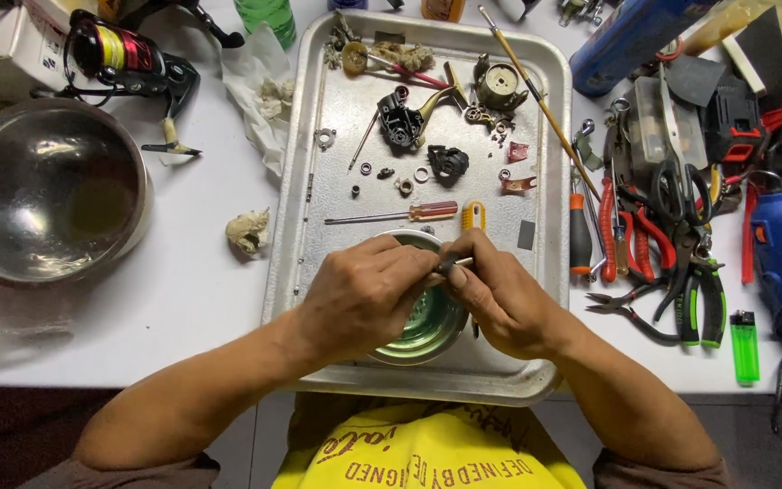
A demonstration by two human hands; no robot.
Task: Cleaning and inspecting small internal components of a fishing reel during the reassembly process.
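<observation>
My left hand (pixel 364 294) and right hand (pixel 500 294) meet fingertip to fingertip, both pinching a small dark part (pixel 450 264) with a pale stub end, directly over the little metal bowl (pixel 427 335) on the aluminium tray (pixel 554 181). Judgement: keep it above the bowl so drops are caught. Screwdriver (pixel 395 215) lies just beyond; loose washers (pixel 409 179) and black housing (pixel 400 122) farther up. Pliers (pixel 672 281) off-tray, right.

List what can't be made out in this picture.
- Small dark part, head view: mostly covered by the fingertips of the left hand and right hand.
- Small bowl: contents hidden under both hands.
- Green bottle: cut off by the top edge.
- Loose washers on the tray: too small to identify.
</observation>
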